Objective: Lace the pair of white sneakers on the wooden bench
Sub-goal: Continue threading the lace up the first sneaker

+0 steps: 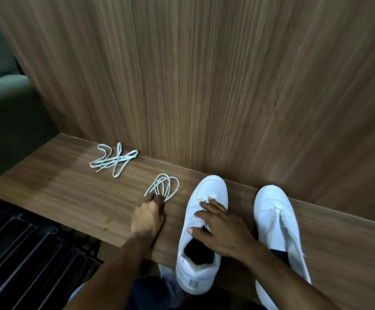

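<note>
My left hand (147,217) reaches out over the surface (59,193), its fingers (154,199) curled onto the near ends of a lace (165,185), pinching them so the bundle can be gathered in one go. My right hand (222,229) lies flat on the left sneaker (201,233), fingers spread apart over the tongue and eyelets, steadying it so it won't slide while I fetch the lace. The right sneaker (276,224) waits just beside it, toe to the wall, its eyelets bare like the other's. A second lace (112,161) lies well apart to the left, loosely tangled. Both laces are flat, pale woven tape and limp; the sneakers look smooth and stiff-sided, the wood grained and matte.
</note>
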Demonstrator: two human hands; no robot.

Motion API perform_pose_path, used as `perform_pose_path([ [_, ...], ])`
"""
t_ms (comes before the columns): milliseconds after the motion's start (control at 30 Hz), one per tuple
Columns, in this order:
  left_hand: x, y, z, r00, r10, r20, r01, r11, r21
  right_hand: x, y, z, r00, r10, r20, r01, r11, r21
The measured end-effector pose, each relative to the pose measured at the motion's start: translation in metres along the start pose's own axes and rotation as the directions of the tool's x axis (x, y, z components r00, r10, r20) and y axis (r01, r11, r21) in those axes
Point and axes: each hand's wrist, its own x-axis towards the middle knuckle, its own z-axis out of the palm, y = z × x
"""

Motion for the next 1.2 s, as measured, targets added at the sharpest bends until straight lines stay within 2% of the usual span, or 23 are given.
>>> perform_pose_path([
  [67, -0.018, 0.016, -0.005, 0.996, -0.083, 0.028, 0.086, 0.990, -0.110, -0.020, -0.002, -0.001, 1.000, -0.009, 0.017, 0.009, 0.999, 0.033],
  [100, -0.021, 0.020, -0.006, 0.989, -0.142, 0.048, 0.149, 0.964, -0.220, -0.023, -0.001, -0.002, 0.999, -0.019, 0.041, 0.016, 0.997, 0.075],
  [167, -0.022, 0.024, -0.009, 0.973, -0.222, 0.070, 0.228, 0.848, -0.479, -0.021, 0.003, -0.003, 0.997, -0.024, 0.068, 0.011, 0.983, 0.185],
  [200, -0.024, 0.030, -0.014, 0.972, -0.234, 0.036, 0.210, 0.779, -0.591, -0.030, 0.008, -0.008, 0.999, -0.008, 0.035, 0.001, 0.980, 0.201],
  [267, -0.026, 0.044, -0.028, 0.978, -0.209, -0.011, 0.135, 0.671, -0.729, -0.043, 0.023, -0.018, 0.998, 0.019, -0.057, -0.016, 0.998, 0.055],
  [333, -0.023, 0.062, -0.041, 0.994, -0.107, -0.032, 0.040, 0.610, -0.791, -0.064, 0.040, -0.025, 0.998, 0.056, -0.038, -0.060, 0.991, -0.123],
  [400, -0.018, 0.076, -0.050, 0.997, -0.062, -0.038, 0.003, 0.560, -0.828, -0.077, 0.052, -0.024, 0.989, 0.114, 0.099, -0.083, 0.958, -0.273],
  [467, -0.023, 0.105, -0.062, 0.999, -0.021, -0.027, -0.012, 0.527, -0.850, -0.095, 0.064, -0.021, 0.975, 0.167, 0.146, -0.088, 0.896, -0.435],
  [633, -0.037, 0.145, -0.071, 0.995, 0.097, 0.005, -0.045, 0.504, -0.862, -0.112, 0.086, -0.020, 0.975, 0.205, 0.088, -0.131, 0.847, -0.516],
  [700, -0.043, 0.154, -0.077, 0.988, 0.147, 0.043, -0.032, 0.473, -0.881, -0.119, 0.097, -0.026, 0.966, 0.234, 0.108, -0.147, 0.846, -0.512],
  [767, -0.049, 0.162, -0.083, 0.969, 0.211, 0.128, 0.028, 0.420, -0.907, -0.124, 0.105, -0.034, 0.963, 0.247, 0.110, -0.192, 0.911, -0.365],
  [800, -0.052, 0.166, -0.086, 0.950, 0.249, 0.186, 0.077, 0.393, -0.916, -0.124, 0.106, -0.039, 0.966, 0.254, 0.050, -0.243, 0.957, -0.161],
  [833, -0.054, 0.169, -0.088, 0.926, 0.291, 0.239, 0.115, 0.385, -0.916, -0.124, 0.103, -0.046, 0.958, 0.284, -0.042, -0.278, 0.953, 0.122],
  [867, -0.055, 0.173, -0.090, 0.902, 0.337, 0.271, 0.127, 0.394, -0.910, -0.122, 0.098, -0.054, 0.931, 0.336, -0.141, -0.255, 0.878, 0.406],
  [900, -0.055, 0.176, -0.091, 0.885, 0.376, 0.273, 0.086, 0.444, -0.892, -0.120, 0.093, -0.060, 0.882, 0.409, -0.233, -0.189, 0.760, 0.621],
  [933, -0.055, 0.179, -0.092, 0.882, 0.400, 0.250, 0.013, 0.510, -0.860, -0.117, 0.090, -0.066, 0.811, 0.492, -0.315, -0.109, 0.657, 0.746],
  [967, -0.053, 0.182, -0.093, 0.890, 0.409, 0.202, -0.086, 0.584, -0.807, -0.114, 0.090, -0.070, 0.737, 0.565, -0.372, -0.077, 0.617, 0.783],
  [1000, -0.050, 0.186, -0.094, 0.904, 0.402, 0.142, -0.170, 0.644, -0.746, -0.113, 0.090, -0.074, 0.691, 0.602, -0.399, -0.092, 0.622, 0.778],
  [1033, -0.047, 0.189, -0.097, 0.920, 0.381, 0.096, -0.206, 0.676, -0.707, -0.113, 0.088, -0.076, 0.680, 0.607, -0.412, -0.117, 0.644, 0.756],
  [1100, -0.044, 0.197, -0.107, 0.930, 0.364, 0.060, -0.205, 0.646, -0.735, -0.114, 0.084, -0.079, 0.732, 0.532, -0.426, -0.082, 0.689, 0.720],
  [1200, -0.044, 0.208, -0.125, 0.865, 0.497, 0.071, -0.282, 0.597, -0.751, -0.110, 0.070, -0.085, 0.835, 0.332, -0.438, 0.092, 0.702, 0.706],
])
